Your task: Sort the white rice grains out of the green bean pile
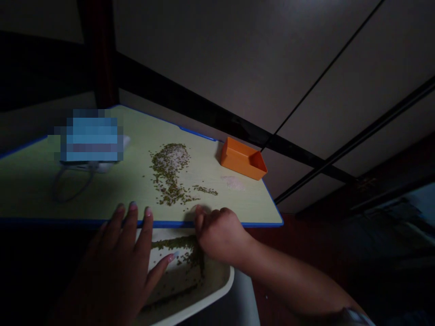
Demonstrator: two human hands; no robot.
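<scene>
On the pale green tabletop (136, 190) lies a pile of small green beans (170, 194), which look like mung beans, mixed with white grains (175, 156) resembling rice. A smaller patch of white grains (234, 182) sits apart to the right. My left hand (124, 253) is open, fingers spread, its fingertips at the table's front edge. My right hand (220, 233) is curled closed at that edge, near the beans; whatever its fingers hold is hidden. Below both hands is a white tray (217, 287) with more green beans scattered inside.
An orange rectangular box (241, 158) stands at the table's back right. To the left is a device with a blurred screen (95, 136), with a cable (73, 197) looped in front. Pale cabinet panels (254, 59) rise behind the table.
</scene>
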